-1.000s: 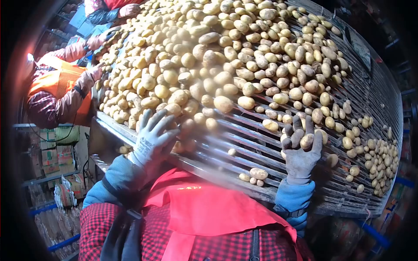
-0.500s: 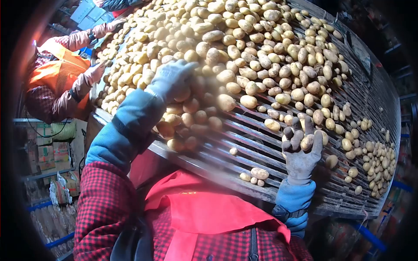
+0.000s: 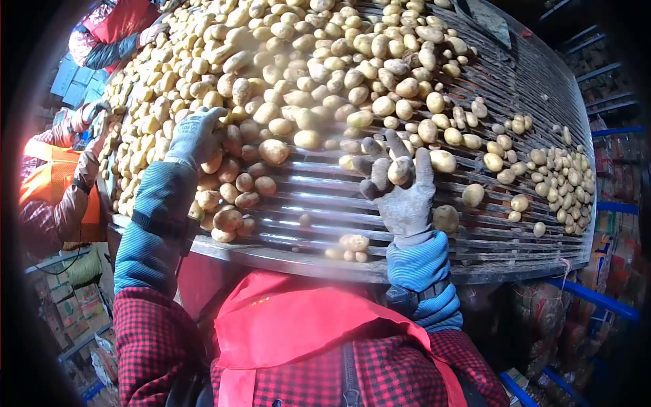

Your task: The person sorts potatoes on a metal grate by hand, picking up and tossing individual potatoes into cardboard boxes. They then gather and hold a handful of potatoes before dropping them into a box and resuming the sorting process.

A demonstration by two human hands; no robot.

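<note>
My left hand (image 3: 195, 136), in a pale grey glove, lies against the heap of potatoes (image 3: 227, 57), its fingers loosely bent and apart over them. The fingertips are partly hidden, and no potato shows in its grip. Palm up above the bars, my right hand (image 3: 401, 186) wears a dirty grey glove with dark fingers. A potato (image 3: 399, 171) rests among its curled fingers. Loose potatoes lie close by, one just right of the fingertips (image 3: 443, 161). Under both hands runs a slatted metal sorting bed (image 3: 319, 203).
A metal edge (image 3: 291, 261) borders the bed nearest me. Small potatoes (image 3: 569, 186) gather at the right end. On the left, a co-worker in an orange vest (image 3: 57, 176) reaches to the heap; another person in red (image 3: 125, 24) is farther back. Blue rails (image 3: 603, 302) stand at right.
My view has shifted, so the bed appears farther left and higher. My left hand has drawn back from the heap's middle. My right hand has moved left across the bars, carrying its potato.
</note>
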